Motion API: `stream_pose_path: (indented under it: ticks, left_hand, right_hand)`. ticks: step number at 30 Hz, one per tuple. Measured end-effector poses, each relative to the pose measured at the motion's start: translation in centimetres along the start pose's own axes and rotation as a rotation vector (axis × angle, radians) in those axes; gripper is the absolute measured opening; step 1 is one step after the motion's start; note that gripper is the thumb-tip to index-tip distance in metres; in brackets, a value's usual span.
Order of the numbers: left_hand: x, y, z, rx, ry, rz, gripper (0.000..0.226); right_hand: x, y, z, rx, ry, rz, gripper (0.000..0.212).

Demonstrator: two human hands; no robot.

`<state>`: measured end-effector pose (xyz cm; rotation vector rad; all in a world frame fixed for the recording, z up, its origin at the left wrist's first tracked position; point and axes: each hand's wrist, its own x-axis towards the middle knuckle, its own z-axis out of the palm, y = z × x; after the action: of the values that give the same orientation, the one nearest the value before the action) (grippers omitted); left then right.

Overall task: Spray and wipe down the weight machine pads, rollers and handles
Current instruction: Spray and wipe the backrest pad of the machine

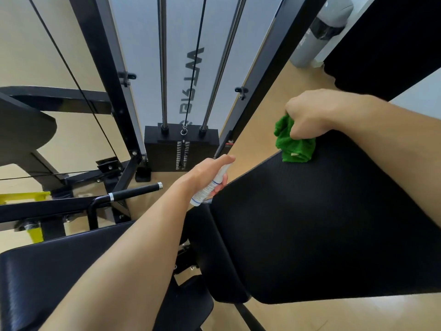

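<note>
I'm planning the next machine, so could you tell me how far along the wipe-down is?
Done: nothing I can confirm; no surface shows spray marks. In hand: the right hand presses the cloth on the big pad at its far end, the left hand holds the bottle beside it. Left, seemingly: the lower pad and the handle.

Dark lettering [196,59] on the machine's grey panel [143,68] starts "WT", rest unclear.

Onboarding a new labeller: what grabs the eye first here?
The bright green cloth stands out, bunched in the right hand and pressed on the top edge of the big black pad at right. Next, the left hand at centre gripping a white spray bottle beside that pad, with the weight stack behind.
</note>
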<state>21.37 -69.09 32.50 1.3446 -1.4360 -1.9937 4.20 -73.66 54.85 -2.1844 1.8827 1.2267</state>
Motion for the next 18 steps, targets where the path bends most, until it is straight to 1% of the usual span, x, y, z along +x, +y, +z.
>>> stream_pose_path:
  ticks: [2,5,12,14,16,18]
  left_hand:
    - [0.1,-0.2,-0.3,0.064,0.039,0.008,0.075]
    - [0.1,-1.0,-0.7,0.066,0.069,0.017,0.074]
    - [0.7,-2.5,-0.5,0.123,0.031,-0.019,0.064]
    - [0.7,-3.0,-0.4,0.148,0.035,-0.040,0.067]
    - [0.7,-3.6,-0.6,0.124,0.036,-0.056,0.074]
    - [0.6,-4.1,-1.3,0.072,0.037,-0.059,0.080]
  right_hand:
    - [0.0,0.2,0.0,-0.006,0.030,0.001,0.017]
    - [0.4,0.0,0.6,0.017,0.022,-0.018,0.020]
    - [1.7,-1.4,2.0,0.056,0.049,-0.074,0.023]
    - [2.3,-2.3,2.7,0.040,0.046,-0.103,0.029]
    - [2.9,-3.7,4.5,-0.011,0.033,-0.139,0.035]
    - [3.4,-6.4,7.4,-0.089,0.074,-0.181,0.036]
